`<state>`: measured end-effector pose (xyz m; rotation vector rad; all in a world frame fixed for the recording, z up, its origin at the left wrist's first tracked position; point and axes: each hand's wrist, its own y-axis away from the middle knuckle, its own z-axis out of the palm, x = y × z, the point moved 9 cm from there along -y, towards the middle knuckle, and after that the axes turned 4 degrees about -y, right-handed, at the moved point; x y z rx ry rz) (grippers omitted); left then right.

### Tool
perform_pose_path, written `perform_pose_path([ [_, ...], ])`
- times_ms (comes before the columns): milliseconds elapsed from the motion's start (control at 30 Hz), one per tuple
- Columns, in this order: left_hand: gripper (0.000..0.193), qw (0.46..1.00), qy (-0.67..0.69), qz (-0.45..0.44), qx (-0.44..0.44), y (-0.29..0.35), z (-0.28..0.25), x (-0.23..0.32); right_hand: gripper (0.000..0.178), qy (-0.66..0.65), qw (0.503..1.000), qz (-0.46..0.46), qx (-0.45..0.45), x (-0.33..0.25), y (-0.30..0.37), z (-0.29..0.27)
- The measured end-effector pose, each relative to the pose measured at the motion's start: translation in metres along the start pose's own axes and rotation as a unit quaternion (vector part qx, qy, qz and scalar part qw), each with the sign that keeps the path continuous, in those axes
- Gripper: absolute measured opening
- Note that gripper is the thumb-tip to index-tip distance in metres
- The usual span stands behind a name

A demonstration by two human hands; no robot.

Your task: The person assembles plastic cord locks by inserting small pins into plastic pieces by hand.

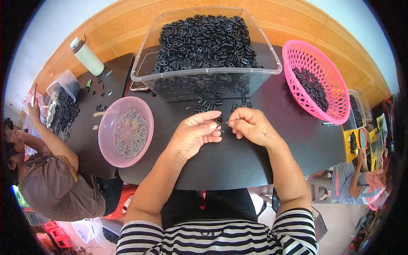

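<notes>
My left hand (196, 132) and my right hand (251, 126) face each other above the dark table, fingertips a short gap apart. The left thumb and fingers close on something small, mostly hidden, with a dark bit showing at the fingertips. My right thumb and forefinger are pinched together, and a tiny pale tip (228, 123) pokes out toward the left hand; its kind is too small to make out. Just beyond the fingers lie loose black two-hole pieces (205, 104). To the left, a pink bowl (105, 135) contains many small grey pieces and a few yellowish ones.
A clear plastic bin (208, 71) heaped with black two-hole pieces stands ahead. A pink lattice basket (338, 91) with black pieces is at right. A pale bottle (88, 57) stands back left. One person (63, 182) sits left, another (355, 182) right.
</notes>
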<state>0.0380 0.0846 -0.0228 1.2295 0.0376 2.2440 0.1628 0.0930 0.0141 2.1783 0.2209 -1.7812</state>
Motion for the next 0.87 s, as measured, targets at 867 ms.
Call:
perform_pose_path([
  [867,0.028,0.993,-0.112,0.026,0.018,0.002,0.003,-0.004,0.012,0.13,0.991,-0.03,-0.024,-0.006,0.001,0.003],
])
